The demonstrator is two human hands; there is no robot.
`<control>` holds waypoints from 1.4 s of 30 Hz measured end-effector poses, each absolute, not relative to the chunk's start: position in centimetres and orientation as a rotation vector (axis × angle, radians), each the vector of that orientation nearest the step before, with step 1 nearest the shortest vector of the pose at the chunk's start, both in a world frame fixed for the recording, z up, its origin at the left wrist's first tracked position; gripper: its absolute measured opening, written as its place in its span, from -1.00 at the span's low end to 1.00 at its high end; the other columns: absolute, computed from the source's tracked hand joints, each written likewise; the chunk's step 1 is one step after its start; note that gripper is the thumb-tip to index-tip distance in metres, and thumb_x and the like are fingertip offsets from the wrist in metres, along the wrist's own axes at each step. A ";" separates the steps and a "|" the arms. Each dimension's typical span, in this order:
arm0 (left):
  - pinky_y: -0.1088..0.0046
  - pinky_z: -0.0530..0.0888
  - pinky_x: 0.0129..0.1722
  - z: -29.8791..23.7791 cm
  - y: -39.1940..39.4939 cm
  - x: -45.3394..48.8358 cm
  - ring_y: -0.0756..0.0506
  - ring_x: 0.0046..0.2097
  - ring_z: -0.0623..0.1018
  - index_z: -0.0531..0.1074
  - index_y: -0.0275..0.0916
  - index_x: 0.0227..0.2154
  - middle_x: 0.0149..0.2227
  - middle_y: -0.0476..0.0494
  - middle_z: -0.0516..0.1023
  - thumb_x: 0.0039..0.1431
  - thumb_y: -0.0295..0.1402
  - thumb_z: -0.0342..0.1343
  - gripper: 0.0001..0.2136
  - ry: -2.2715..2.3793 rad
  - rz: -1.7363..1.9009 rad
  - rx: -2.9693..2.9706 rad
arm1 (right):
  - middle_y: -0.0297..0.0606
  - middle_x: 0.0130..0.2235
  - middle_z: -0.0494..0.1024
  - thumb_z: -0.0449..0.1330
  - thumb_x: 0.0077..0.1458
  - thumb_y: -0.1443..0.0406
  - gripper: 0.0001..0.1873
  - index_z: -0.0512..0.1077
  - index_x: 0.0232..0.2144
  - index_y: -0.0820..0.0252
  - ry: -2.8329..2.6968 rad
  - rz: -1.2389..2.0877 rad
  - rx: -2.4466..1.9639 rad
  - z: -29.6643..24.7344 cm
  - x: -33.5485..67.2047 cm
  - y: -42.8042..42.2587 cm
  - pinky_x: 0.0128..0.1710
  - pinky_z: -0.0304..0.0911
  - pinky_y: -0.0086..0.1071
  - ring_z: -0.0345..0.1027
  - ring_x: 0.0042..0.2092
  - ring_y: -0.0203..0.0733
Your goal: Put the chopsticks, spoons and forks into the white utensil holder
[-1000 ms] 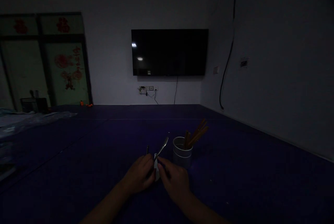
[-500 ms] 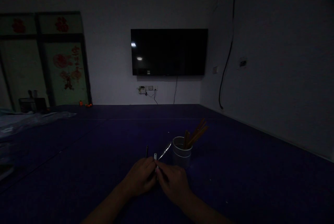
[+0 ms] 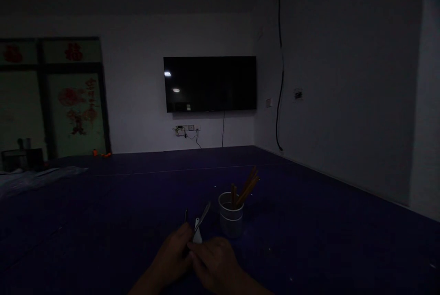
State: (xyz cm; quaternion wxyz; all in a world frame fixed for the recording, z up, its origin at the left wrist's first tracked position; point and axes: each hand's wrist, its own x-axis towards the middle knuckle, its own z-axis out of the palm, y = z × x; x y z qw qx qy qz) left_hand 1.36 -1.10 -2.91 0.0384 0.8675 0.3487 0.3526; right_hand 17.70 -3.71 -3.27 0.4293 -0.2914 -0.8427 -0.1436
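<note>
Close together at the bottom middle, my left hand point(image 3: 173, 254) and my right hand point(image 3: 216, 263) meet with curled fingers. From between them rise a white handle point(image 3: 197, 235) with a hole at its end and a slim metal utensil handle point(image 3: 205, 212) leaning right. A thin black stick-like thing point(image 3: 186, 215) shows just beyond my left knuckles. The lower ends of all three are hidden by my fingers. My right thumb and index finger are pinched near the white handle's base. Right of them stands a metal cup point(image 3: 231, 224) holding several brown wooden sticks point(image 3: 245, 192).
The dark blue tabletop point(image 3: 309, 231) runs back to the wall, with small pale specks on it. Clear plastic sheeting point(image 3: 44, 180) lies at the left, near a dark box point(image 3: 24, 160). Small orange things point(image 3: 103, 154) sit at the far edge. A television point(image 3: 210, 84) hangs on the wall.
The view has shifted, so the room and cup appear further left and lower. Between my hands, the metal handle stands steeper and more of the white handle shows. My hands are lower in view.
</note>
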 end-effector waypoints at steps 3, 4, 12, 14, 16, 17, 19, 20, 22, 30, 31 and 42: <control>0.51 0.31 -0.44 -2.3 -1.3 1.6 -0.02 -0.40 0.38 0.22 -0.19 -0.49 -0.43 -0.08 0.37 0.16 -0.32 -0.10 -0.86 1.148 1.169 2.645 | -0.30 -0.54 0.52 -0.11 0.26 0.22 -0.59 0.43 -0.51 0.15 -1.985 -0.154 -0.961 -2.9 18.0 -3.4 -0.48 0.14 -0.44 0.40 -0.51 -0.27; 0.51 0.31 -0.45 -2.1 -1.3 1.6 -0.01 -0.41 0.37 0.22 -0.19 -0.49 -0.45 -0.06 0.36 0.16 -0.35 -0.11 -0.87 1.157 1.201 2.648 | -0.31 -0.56 0.50 -0.11 0.27 0.19 -0.55 0.40 -0.56 0.16 -1.930 -0.074 -1.046 -2.8 18.1 -3.2 -0.50 0.12 -0.45 0.38 -0.53 -0.29; 0.48 0.36 -0.39 -1.5 -2.2 2.0 -0.03 -0.36 0.40 0.29 -0.21 -0.43 -0.43 -0.10 0.40 0.10 -0.47 -0.11 -0.90 0.953 1.245 2.818 | -0.22 -0.32 0.57 -0.02 0.19 0.00 -0.56 0.46 -0.13 0.14 -1.670 0.455 -0.964 -2.3 18.4 -2.6 -0.35 0.30 -0.39 0.44 -0.35 -0.18; 0.48 0.37 -0.39 -1.5 -2.4 2.1 -0.03 -0.36 0.40 0.30 -0.21 -0.42 -0.42 -0.12 0.40 0.10 -0.49 -0.11 -0.89 0.905 1.253 2.851 | -0.24 -0.39 0.54 0.00 0.18 -0.01 -0.55 0.46 -0.14 0.16 -1.605 0.507 -0.914 -2.3 18.4 -2.5 -0.38 0.30 -0.38 0.41 -0.39 -0.19; 0.49 0.36 -0.42 -1.6 -2.5 2.3 -0.03 -0.38 0.40 0.29 -0.22 -0.44 -0.44 -0.11 0.39 0.09 -0.50 -0.11 -0.89 0.884 1.267 2.886 | -0.29 -0.49 0.48 0.01 0.16 -0.01 -0.56 0.46 -0.20 0.19 -1.524 0.546 -0.902 -2.2 18.4 -2.4 -0.47 0.26 -0.41 0.36 -0.47 -0.21; 0.49 0.35 -0.44 -1.6 -2.5 2.4 -0.02 -0.39 0.39 0.29 -0.22 -0.45 -0.46 -0.11 0.39 0.09 -0.50 -0.11 -0.89 0.876 1.276 2.908 | -0.32 -0.52 0.45 0.02 0.16 -0.01 -0.57 0.45 -0.23 0.20 -1.486 0.563 -0.898 -2.1 18.4 -2.4 -0.50 0.23 -0.42 0.33 -0.49 -0.23; 0.50 0.34 -0.46 -1.8 -2.6 2.6 -0.02 -0.41 0.38 0.27 -0.21 -0.49 -0.48 -0.09 0.38 0.08 -0.51 -0.10 -0.88 0.859 1.313 2.954 | -0.36 -0.55 0.41 0.04 0.14 0.00 -0.60 0.42 -0.32 0.20 -1.434 0.589 -0.885 -1.9 18.4 -2.3 -0.53 0.19 -0.45 0.28 -0.52 -0.27; 0.50 0.34 -0.46 -1.8 -2.6 2.6 -0.02 -0.42 0.38 0.26 -0.21 -0.50 -0.48 -0.09 0.38 0.08 -0.51 -0.10 -0.88 0.850 1.344 2.975 | -0.38 -0.56 0.38 0.05 0.14 0.00 -0.62 0.40 -0.39 0.19 -1.419 0.590 -0.878 -1.7 18.5 -2.3 -0.53 0.18 -0.46 0.26 -0.53 -0.29; 0.49 0.37 -0.43 -1.8 -2.6 2.7 -0.02 -0.40 0.40 0.26 -0.21 -0.49 -0.46 -0.11 0.40 0.10 -0.51 -0.09 -0.88 0.822 1.413 3.008 | -0.42 -0.59 0.32 0.05 0.14 0.02 -0.63 0.31 -0.50 0.17 -1.408 0.575 -0.869 -1.4 18.5 -2.4 -0.54 0.16 -0.48 0.22 -0.54 -0.32; 0.29 0.42 -0.12 -1.4 -2.0 1.3 -0.17 -0.06 0.44 0.39 -0.26 -0.30 -0.10 -0.30 0.44 0.18 -0.36 -0.04 -0.87 1.086 1.760 2.963 | -0.39 -0.55 0.41 -0.08 0.25 0.18 -0.74 0.35 -0.33 0.16 -1.467 0.063 -0.813 -0.5 20.3 -3.2 -0.56 0.21 -0.48 0.31 -0.55 -0.30; 0.29 0.42 -0.11 -1.5 -1.9 1.2 -0.17 -0.05 0.44 0.40 -0.25 -0.31 -0.09 -0.28 0.44 0.19 -0.37 -0.05 -0.86 1.162 1.762 2.926 | -0.36 -0.53 0.45 -0.06 0.25 0.20 -0.76 0.36 -0.32 0.16 -1.482 -0.066 -0.778 -0.3 20.8 -3.1 -0.54 0.24 -0.47 0.35 -0.53 -0.29; 0.32 0.43 -0.23 -1.9 -0.4 1.3 -0.12 -0.21 0.47 0.40 -0.23 -0.44 -0.27 -0.19 0.45 0.24 -0.32 -0.12 -0.76 1.523 1.603 2.629 | -0.23 -0.40 0.60 0.03 0.22 0.36 -0.79 0.46 -0.34 0.26 -1.468 -0.924 -0.799 1.9 23.9 -1.1 -0.37 0.21 -0.47 0.47 -0.41 -0.29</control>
